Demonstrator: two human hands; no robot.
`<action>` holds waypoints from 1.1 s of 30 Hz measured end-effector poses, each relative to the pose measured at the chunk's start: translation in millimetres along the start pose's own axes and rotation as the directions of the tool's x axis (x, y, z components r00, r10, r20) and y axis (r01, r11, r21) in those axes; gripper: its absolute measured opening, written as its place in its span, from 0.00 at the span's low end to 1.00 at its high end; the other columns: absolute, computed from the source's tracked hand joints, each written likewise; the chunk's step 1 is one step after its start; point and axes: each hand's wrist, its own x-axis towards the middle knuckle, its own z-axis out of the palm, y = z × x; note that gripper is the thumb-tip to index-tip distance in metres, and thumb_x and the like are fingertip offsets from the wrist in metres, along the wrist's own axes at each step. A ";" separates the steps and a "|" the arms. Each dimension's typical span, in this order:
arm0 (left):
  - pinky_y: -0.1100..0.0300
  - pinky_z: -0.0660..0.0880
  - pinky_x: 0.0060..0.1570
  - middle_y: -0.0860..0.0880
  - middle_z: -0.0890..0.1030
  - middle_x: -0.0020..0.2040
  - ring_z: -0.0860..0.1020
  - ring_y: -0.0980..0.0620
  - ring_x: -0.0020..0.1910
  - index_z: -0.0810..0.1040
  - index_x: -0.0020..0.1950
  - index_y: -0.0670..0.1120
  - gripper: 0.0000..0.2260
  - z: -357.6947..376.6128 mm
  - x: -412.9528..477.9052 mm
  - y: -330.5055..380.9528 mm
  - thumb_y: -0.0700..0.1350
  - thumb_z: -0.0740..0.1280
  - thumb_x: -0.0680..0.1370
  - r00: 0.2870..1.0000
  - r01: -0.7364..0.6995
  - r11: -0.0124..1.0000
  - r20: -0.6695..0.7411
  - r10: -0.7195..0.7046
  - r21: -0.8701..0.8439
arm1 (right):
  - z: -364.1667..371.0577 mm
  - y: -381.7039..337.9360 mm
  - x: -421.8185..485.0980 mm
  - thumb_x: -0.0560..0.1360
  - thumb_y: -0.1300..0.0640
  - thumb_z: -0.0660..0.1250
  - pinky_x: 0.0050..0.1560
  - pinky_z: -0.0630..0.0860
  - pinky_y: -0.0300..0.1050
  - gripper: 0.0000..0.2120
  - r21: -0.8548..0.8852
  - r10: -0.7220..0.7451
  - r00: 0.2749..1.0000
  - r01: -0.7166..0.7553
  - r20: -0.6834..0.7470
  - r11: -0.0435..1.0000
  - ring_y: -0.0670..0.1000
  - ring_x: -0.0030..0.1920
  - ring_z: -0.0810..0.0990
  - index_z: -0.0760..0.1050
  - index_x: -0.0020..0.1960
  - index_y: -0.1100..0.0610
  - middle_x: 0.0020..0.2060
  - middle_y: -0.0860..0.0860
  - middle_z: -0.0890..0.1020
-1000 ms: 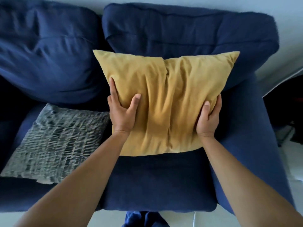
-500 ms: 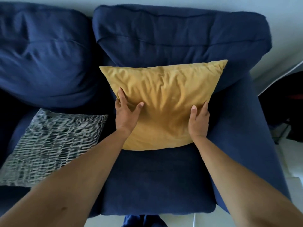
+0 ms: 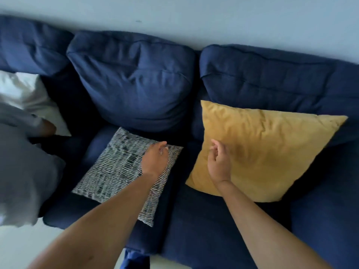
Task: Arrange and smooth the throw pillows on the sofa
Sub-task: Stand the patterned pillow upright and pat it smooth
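A mustard-yellow pillow (image 3: 272, 152) leans upright against the right back cushion (image 3: 272, 78) of the dark blue sofa. A grey woven-pattern pillow (image 3: 116, 171) lies flat on the middle seat. My left hand (image 3: 155, 158) rests palm down on that pillow's far right corner, fingers bent over the edge. I cannot tell whether it grips. My right hand (image 3: 218, 162) hovers in front of the yellow pillow's left part, fingers loosely curled and holding nothing.
A white pillow (image 3: 29, 98) sits at the sofa's left end. A blurred grey cloth shape (image 3: 21, 167) fills the left edge in front of it. The middle back cushion (image 3: 134, 82) slumps forward. Pale floor (image 3: 17, 245) shows at the bottom left.
Both hands have let go of the yellow pillow, which now leans on the back cushion. My view swung left. My left hand moved onto the grey pillow.
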 end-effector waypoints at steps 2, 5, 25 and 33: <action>0.49 0.75 0.63 0.48 0.80 0.65 0.79 0.46 0.62 0.77 0.70 0.52 0.16 -26.7 11.7 -30.8 0.50 0.61 0.83 0.998 0.057 0.998 0.009 -0.057 0.032 | 34.8 -16.4 -3.4 0.83 0.55 0.58 0.57 0.74 0.46 0.15 0.000 0.056 0.993 -0.056 0.100 0.998 0.50 0.54 0.77 0.74 0.68 0.53 0.56 0.51 0.78; 0.49 0.73 0.65 0.47 0.78 0.68 0.78 0.44 0.64 0.76 0.71 0.53 0.17 -66.8 38.5 -83.5 0.49 0.62 0.82 0.994 0.106 0.991 0.025 -0.108 0.082 | 92.1 -36.6 -11.0 0.84 0.51 0.57 0.55 0.73 0.46 0.16 -0.038 0.175 0.969 -0.171 0.176 0.985 0.50 0.54 0.76 0.73 0.69 0.51 0.57 0.52 0.77; 0.37 0.57 0.75 0.48 0.61 0.81 0.61 0.42 0.79 0.40 0.79 0.69 0.50 -82.3 167.0 -267.8 0.82 0.59 0.63 0.867 0.361 0.932 0.377 -0.327 -0.022 | 288.1 14.9 -39.0 0.74 0.25 0.53 0.64 0.68 0.63 0.44 -0.191 0.729 0.679 -0.707 0.083 0.681 0.67 0.70 0.69 0.37 0.80 0.42 0.78 0.62 0.57; 0.50 0.77 0.63 0.61 0.84 0.56 0.82 0.58 0.56 0.75 0.67 0.63 0.30 -94.4 150.7 -262.2 0.65 0.76 0.65 0.968 0.245 0.829 0.168 -0.184 -0.503 | 287.3 -15.0 -39.7 0.73 0.35 0.68 0.67 0.69 0.45 0.40 0.159 0.529 0.848 -0.519 -0.025 0.840 0.50 0.70 0.72 0.54 0.80 0.41 0.72 0.46 0.72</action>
